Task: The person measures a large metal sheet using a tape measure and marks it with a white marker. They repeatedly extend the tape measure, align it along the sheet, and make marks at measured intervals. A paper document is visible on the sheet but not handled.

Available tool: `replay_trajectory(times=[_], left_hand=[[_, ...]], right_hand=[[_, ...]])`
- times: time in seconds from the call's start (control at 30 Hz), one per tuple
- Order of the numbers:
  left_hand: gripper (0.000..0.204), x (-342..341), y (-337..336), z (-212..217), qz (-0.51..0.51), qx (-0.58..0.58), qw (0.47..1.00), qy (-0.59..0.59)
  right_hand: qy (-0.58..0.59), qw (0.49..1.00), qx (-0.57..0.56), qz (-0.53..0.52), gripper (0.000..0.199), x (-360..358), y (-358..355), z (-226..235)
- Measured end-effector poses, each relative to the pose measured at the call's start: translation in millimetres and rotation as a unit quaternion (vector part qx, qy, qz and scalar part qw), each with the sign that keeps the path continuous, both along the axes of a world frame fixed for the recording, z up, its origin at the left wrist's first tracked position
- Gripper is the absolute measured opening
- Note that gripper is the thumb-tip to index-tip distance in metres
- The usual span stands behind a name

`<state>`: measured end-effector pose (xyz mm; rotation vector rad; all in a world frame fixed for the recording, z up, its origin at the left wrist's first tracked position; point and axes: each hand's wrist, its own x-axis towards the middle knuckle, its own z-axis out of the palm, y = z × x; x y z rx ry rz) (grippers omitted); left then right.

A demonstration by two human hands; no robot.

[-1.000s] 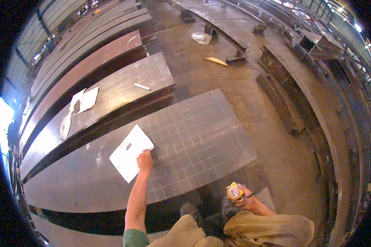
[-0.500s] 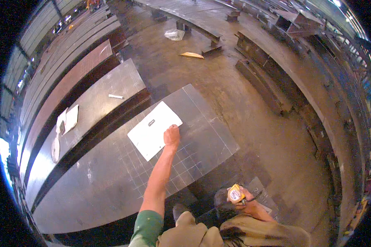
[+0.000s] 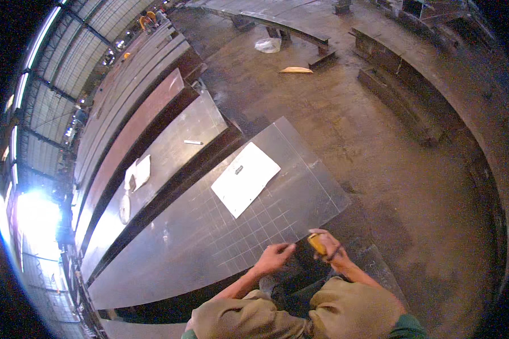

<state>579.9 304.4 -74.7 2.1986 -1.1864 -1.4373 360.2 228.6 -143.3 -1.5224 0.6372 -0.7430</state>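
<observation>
My right hand [image 3: 332, 249] grips a yellow tape measure [image 3: 317, 244] just off the near right edge of a grey steel beam [image 3: 164, 265]. To its left, my left hand [image 3: 274, 257] is closed, thumb and fingers drawn together and pointing at the tape measure. Whether a small thing is pinched there does not show. On the beam's flat top lies a white paper sheet [image 3: 254, 183], with a small dark block [image 3: 239, 169] resting on it. Thin pale lines form a grid [image 3: 266, 229] on the steel between the sheet and my left hand.
The neighbouring beam [image 3: 169, 138] carries a white stick [image 3: 193, 142], a whitish cloth [image 3: 143, 171] and a pale disc [image 3: 125, 210]. More beams lie parallel on the left. Ahead on the floor are a wood offcut [image 3: 296, 70] and a plastic bag [image 3: 267, 45]. Another beam [image 3: 401, 65] runs along the right.
My left hand has left the paper sheet and come back toward me, beside the tape measure. My right hand has raised and turned the tape measure. The whole view has shifted.
</observation>
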Motion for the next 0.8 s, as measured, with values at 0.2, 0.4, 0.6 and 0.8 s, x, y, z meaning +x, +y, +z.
replay_trajectory(times=[0.2,0.4,0.6,0.8], left_hand=[[0.055,19.2,3.6,85.1,0.155,0.098,0.975,0.129],[0.052,6.2,-62.2,119.1,-0.056,0.040,0.993,0.100],[0.044,-19.2,-134.0,91.1,-0.260,-0.127,0.948,0.134],[0.041,-39.7,-198.9,66.1,-0.366,-0.118,0.902,0.196]], right_hand=[[0.121,0.987,-0.005,0.104,0.058,62.8,-5.1,75.6],[-0.059,0.979,0.186,0.055,0.058,39.6,-16.0,77.6],[-0.136,0.916,0.377,-0.001,0.063,-8.6,-48.6,59.2],[-0.080,0.931,0.353,-0.038,0.050,-40.0,-80.3,75.3]])
